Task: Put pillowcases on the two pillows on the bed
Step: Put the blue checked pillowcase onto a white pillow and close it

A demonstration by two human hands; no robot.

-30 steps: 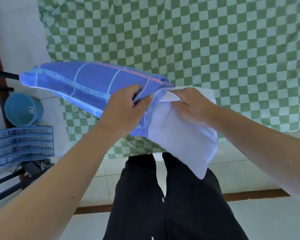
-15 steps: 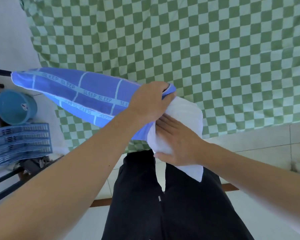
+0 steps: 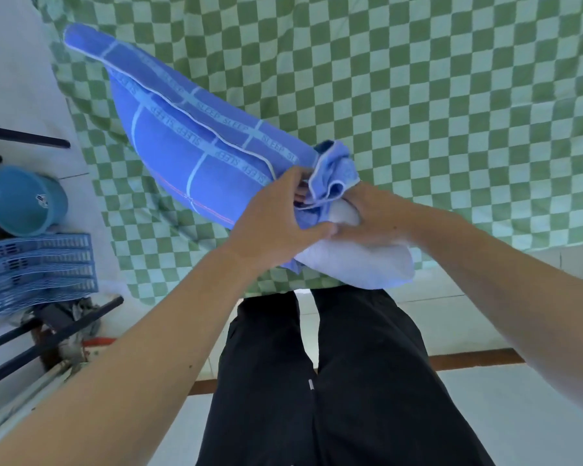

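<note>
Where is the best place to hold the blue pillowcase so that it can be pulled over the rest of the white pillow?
Probably at its bunched open hem, where the left hand grips it now. Come from the near side, toward the bare end of the white pillow, since the blue pillowcase is already filled at its far end and only this edge hangs loose.

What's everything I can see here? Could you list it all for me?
pillowcase: one, blue with SLEEP stripes, held above the bed, pulled most of the way over the pillow
pillow: one, white, near end sticking out
bedsheet: one, green-and-white checked, on the bed
bucket: one, teal, floor at left
basket: one, blue slatted, below the bucket
trousers: black, person's legs
left hand: grips the pillowcase opening
right hand: presses on the pillow
</note>
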